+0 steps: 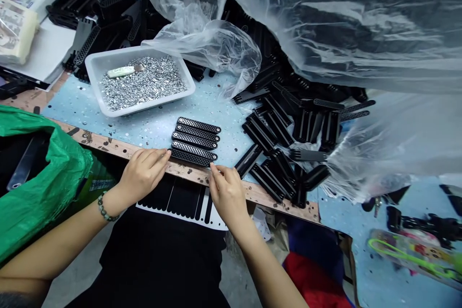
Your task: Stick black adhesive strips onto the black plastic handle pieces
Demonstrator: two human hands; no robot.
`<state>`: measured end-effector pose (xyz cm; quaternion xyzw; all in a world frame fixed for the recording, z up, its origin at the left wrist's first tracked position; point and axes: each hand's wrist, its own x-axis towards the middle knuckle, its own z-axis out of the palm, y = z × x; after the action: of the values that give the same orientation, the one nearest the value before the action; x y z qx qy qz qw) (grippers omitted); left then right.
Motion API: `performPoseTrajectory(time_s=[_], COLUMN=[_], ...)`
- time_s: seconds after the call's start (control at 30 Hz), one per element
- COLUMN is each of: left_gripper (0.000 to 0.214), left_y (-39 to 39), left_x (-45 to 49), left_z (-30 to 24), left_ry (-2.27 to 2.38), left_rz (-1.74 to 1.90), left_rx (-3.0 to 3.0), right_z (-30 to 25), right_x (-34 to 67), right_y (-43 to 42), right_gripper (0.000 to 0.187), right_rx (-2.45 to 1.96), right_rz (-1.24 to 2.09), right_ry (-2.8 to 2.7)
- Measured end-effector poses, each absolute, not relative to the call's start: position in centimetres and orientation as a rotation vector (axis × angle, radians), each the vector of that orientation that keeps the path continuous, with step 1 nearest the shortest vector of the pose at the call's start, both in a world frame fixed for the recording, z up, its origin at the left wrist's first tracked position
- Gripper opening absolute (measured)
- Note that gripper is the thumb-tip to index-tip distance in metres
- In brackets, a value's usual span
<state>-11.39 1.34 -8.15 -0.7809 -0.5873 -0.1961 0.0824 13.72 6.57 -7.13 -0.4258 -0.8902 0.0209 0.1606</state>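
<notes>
Several slim black textured strips (pixel 197 134) with rounded ends lie side by side in a stack-like row near the table's front edge. Small silvery rings show at the ends of most of them. My left hand (pixel 142 173) is closed, its fingertips pinching the left end of the nearest black strip (pixel 191 157). At that strip's right end, the thumb and fingers of my right hand (pixel 229 195) are closed on it. Beyond the row stands a white plastic tray (pixel 94 70) of small silvery metal parts (pixel 147 84), with a pale-handled tool (pixel 124 71) lying on them.
A heap of black pieces (pixel 274 130) spreads to the right, partly under a clear plastic bag (pixel 325 33). More black parts (pixel 104 14) lie at the back left. A green sack (pixel 43 173) hangs at the left edge. A clear pouch (pixel 411 252) rests at the far right.
</notes>
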Motion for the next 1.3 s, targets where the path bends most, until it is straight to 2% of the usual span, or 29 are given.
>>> performPoseTrajectory(time_s=[0.17,0.33,0.53,0.63,0.7,0.8,0.87,0.97,1.1,1.2,1.3], left_gripper=[0.035,0.035,0.033,0.041,0.044,0.035,0.034,0.045,0.045,0.034,0.023], left_y=[1.1,0.8,0.7,0.1,-0.8,-2.2,-2.6,-1.6,0.8,2.1,2.7], left_x=[-11.3,-11.1,-10.9,-10.8,-10.2,-7.9,-5.6,-1.8,1.1,1.0,-0.2], left_z=[-8.3,-8.6,-8.6,-8.3,-8.4,-10.0,-11.9,-14.8,-16.3,-15.4,-13.2], left_ry=[-1.743,-1.731,-1.726,-1.776,-1.775,-1.681,-1.789,-2.218,-2.386,-2.421,-2.252], left_rz=[-0.624,-0.640,-0.702,-0.740,-0.864,-1.005,-0.803,-0.346,-0.235,-0.200,-0.174], left_rx=[-2.320,-2.321,-2.281,-2.256,-2.282,-2.640,-2.979,-3.100,-3.053,-3.141,-3.456], right_z=[-6.2,-5.8,-6.9,-6.6,-7.0,-9.8,-12.7,-16.4,-17.8,-17.1,-15.5], right_x=[13.3,12.8,12.3,13.6,15.3,17.9,19.0,19.5,19.6,19.7,19.0], right_y=[7.1,8.2,7.6,6.5,5.0,1.8,-0.2,-1.9,-2.5,-3.3,-4.4], right_gripper=[0.029,0.023,0.027,0.029,0.023,0.014,0.011,0.020,0.024,0.023,0.027], right_rx=[-1.142,-1.208,-1.306,-1.267,-1.264,-1.421,-1.581,-1.716,-1.693,-1.637,-1.563], right_rz=[-0.230,-0.167,-0.141,0.033,0.273,0.714,0.844,0.777,0.751,0.751,0.750], right_ry=[-2.697,-2.705,-2.631,-2.462,-2.316,-2.267,-2.253,-2.140,-2.053,-2.010,-1.950])
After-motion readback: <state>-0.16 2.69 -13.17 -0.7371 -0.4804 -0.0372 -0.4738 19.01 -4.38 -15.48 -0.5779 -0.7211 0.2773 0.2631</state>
